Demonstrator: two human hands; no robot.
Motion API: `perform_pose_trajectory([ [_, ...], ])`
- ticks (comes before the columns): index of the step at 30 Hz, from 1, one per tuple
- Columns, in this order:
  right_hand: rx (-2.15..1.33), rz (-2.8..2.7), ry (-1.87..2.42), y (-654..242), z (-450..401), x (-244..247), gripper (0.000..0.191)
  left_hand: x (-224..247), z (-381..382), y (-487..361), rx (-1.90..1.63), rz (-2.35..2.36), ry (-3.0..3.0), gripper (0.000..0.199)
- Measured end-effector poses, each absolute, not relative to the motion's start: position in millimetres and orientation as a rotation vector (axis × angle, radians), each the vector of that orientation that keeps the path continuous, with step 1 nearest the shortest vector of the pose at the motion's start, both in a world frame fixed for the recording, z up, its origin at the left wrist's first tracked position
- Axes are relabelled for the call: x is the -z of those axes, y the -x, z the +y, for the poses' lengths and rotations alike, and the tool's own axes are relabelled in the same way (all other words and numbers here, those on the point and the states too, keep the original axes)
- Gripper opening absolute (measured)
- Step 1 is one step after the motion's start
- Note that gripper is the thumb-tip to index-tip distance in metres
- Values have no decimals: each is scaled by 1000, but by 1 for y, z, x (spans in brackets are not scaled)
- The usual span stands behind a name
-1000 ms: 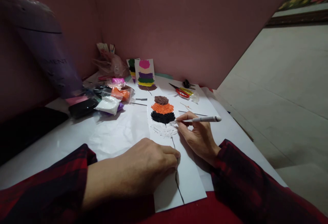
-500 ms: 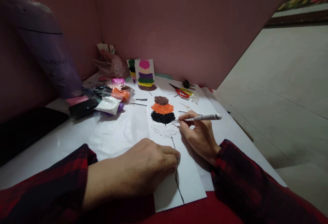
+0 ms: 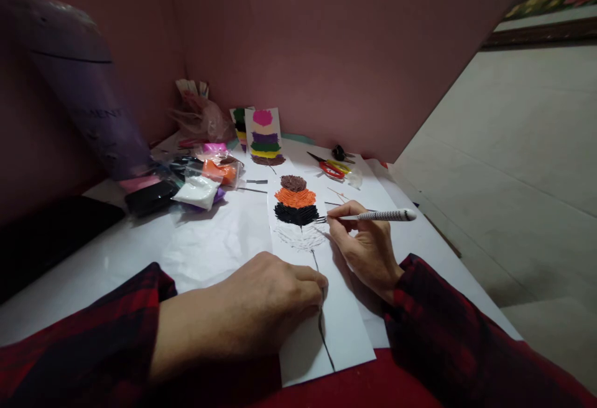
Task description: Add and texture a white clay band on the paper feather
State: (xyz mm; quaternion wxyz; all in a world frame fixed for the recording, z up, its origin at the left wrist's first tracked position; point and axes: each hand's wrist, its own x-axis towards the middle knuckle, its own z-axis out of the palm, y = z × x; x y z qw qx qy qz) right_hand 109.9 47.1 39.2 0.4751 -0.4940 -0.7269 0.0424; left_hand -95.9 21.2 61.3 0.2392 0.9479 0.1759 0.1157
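Note:
A long white card (image 3: 342,327) lies before me, bearing textured clay bands: brown (image 3: 293,183), orange (image 3: 295,197), black (image 3: 296,213) and white (image 3: 298,238). A thin dark stem line (image 3: 321,327) runs down from them. My right hand (image 3: 366,246) pinches a slim fork (image 3: 387,215) with a patterned white handle, its tines at the right end of the black and white bands. My left hand (image 3: 261,302) rests on the lower card beside the stem, fingers curled and pressed together. Whatever its fingertips may hold is hidden.
Bagged clay, with a white pack (image 3: 198,191) in front, is heaped at the left. Behind stand cards with coloured bands (image 3: 267,137). Red-handled scissors (image 3: 332,169) lie at the back right. A large purple cylindrical package (image 3: 88,91) leans near the wall.
My right hand has shifted slightly to the right with the fork, and the tines now show more clearly, apart from the white clay. My left hand stays still.

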Motion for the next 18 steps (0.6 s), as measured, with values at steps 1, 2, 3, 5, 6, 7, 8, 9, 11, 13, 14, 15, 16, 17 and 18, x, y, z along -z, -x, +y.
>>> perform_pose_trajectory([
  [1, -108, -1772, 1209, -110, 47, -39, 9, -62, 21, 96, -307, 484, -2594, 25],
  [2, -115, -1767, 1213, -110, 48, -39, 9, -62, 21, 96, -299, 487, -2593, 25],
  [3, -125, -1763, 1218, -110, 48, -39, 9, -62, 21, 96, -297, 488, -2593, 25],
  [5, -144, -1763, 1225, -110, 48, -38, 9, -63, 21, 96, -296, 488, -2593, 25],
  [6, -153, -1767, 1228, -110, 48, -38, 9, -62, 21, 97, -299, 486, -2591, 25],
  [7, -161, -1770, 1231, -110, 48, -37, 9, -62, 21, 97, -299, 486, -2586, 25],
  [8, -169, -1775, 1234, -111, 48, -37, 9, -62, 21, 97, -304, 482, -2581, 25],
  [9, -174, -1777, 1238, -111, 49, -37, 9, -62, 21, 97, -309, 482, -2577, 25],
  [11, -178, -1779, 1248, -111, 49, -37, 10, -61, 21, 97, -311, 485, -2574, 25],
  [13, -174, -1775, 1256, -111, 50, -37, 9, -61, 21, 97, -307, 489, -2582, 25],
  [14, -173, -1773, 1252, -111, 50, -37, 9, -60, 22, 97, -304, 488, -2588, 25],
  [15, -173, -1770, 1245, -111, 50, -38, 9, -59, 22, 96, -306, 487, -2593, 24],
  [16, -175, -1771, 1234, -111, 50, -38, 8, -58, 22, 96, -316, 480, -2596, 24],
  [17, -180, -1774, 1221, -111, 50, -38, 8, -58, 22, 96, -325, 477, -2596, 24],
  [18, -187, -1782, 1207, -110, 49, -38, 8, -57, 22, 96, -327, 475, -2594, 24],
])
